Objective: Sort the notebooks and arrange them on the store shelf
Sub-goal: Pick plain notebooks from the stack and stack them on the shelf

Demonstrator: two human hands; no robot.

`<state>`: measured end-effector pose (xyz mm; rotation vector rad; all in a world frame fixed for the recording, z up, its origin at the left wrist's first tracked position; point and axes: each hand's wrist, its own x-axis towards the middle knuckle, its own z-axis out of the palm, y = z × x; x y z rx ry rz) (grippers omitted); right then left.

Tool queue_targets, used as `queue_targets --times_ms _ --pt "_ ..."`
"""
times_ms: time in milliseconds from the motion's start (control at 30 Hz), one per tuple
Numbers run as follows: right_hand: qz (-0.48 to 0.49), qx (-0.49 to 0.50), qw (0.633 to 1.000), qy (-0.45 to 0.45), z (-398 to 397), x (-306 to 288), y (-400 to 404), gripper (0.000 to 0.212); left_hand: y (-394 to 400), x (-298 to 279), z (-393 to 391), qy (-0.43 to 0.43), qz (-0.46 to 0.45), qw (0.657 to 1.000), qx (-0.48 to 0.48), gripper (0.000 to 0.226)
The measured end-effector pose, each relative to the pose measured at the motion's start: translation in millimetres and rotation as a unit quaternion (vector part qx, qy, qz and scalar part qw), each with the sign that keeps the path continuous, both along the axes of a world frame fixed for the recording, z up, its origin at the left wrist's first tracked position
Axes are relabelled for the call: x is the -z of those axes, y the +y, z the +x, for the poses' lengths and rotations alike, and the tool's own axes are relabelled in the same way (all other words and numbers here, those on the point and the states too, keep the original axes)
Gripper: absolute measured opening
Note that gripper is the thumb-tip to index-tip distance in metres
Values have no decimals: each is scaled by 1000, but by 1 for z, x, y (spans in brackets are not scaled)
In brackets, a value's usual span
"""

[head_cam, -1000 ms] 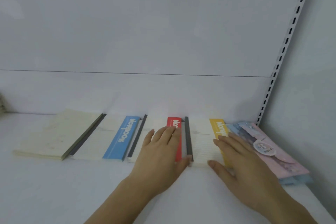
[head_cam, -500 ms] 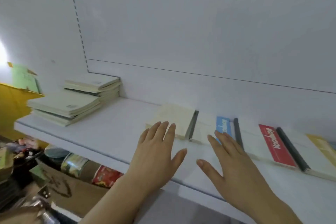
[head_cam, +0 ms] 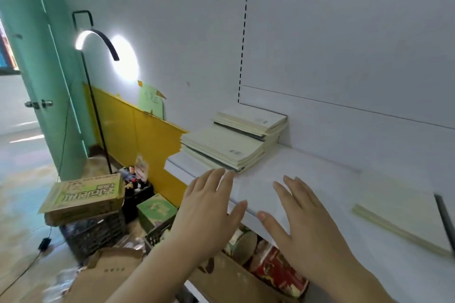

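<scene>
While both hands point(head_cam: 258, 219) hover open, notebook stacks point(head_cam: 229, 145) beyond left fingertips.

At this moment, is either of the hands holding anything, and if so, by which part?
Nothing is held. The left hand and right hand are both open with fingers spread, over the white shelf, short of the stacked cream notebooks.

Shelf point(head_cam: 307, 187) at centre right: smooth matt white surface. Cream notebooks point(head_cam: 226, 146) stacked mid-frame: matt paper covers. Lone cream notebook point(head_cam: 403, 216) at right: matt paper, dark spine strip. Cardboard boxes point(head_cam: 83, 194) lower left: rough brown-green card. Lamp point(head_cam: 98, 39) upper left: thin black metal. Door handle point(head_cam: 39, 104): shiny metal.
</scene>
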<state>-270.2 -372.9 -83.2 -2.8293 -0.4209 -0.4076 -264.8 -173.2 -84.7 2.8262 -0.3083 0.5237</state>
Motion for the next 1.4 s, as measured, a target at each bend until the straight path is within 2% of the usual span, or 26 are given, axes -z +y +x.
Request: queue_targets --times_ms 267,400,533,700,833,967,1067,1167,1233,1300,1367,1400 --pt "24 0 1000 -10 108 -10 74 78 68 -12 107 -16 27 999 -6 69" --pt "-4 13 1000 5 143 -16 92 79 92 -17 152 -15 53 998 6 73" --pt "-57 31 998 15 159 -13 107 77 110 -11 186 -2 77 996 49 64" --pt "-81 64 995 -6 163 -19 127 44 132 -3 224 25 101 986 134 72" --pt "-69 109 991 -33 157 -26 146 32 148 -6 241 -30 109 972 205 65" --pt "-74 170 981 -57 150 -27 152 22 154 -2 256 -98 26 961 258 48" --pt "-56 228 965 -119 143 -34 151 15 158 -10 258 -165 -89 948 256 65" --pt "6 265 940 -214 136 -52 153 29 160 -28 254 -210 -187 926 253 78" --pt "102 269 927 -242 130 -66 159 27 156 -37 247 -167 -217 926 259 80" --pt "217 275 905 -240 126 -74 164 23 148 -39 241 -65 -272 925 256 83" --pt "335 274 875 -219 127 -78 172 20 139 -40 238 60 -355 895 264 84" --pt "384 268 860 -204 129 -79 177 21 136 -41 239 128 -402 862 282 78"
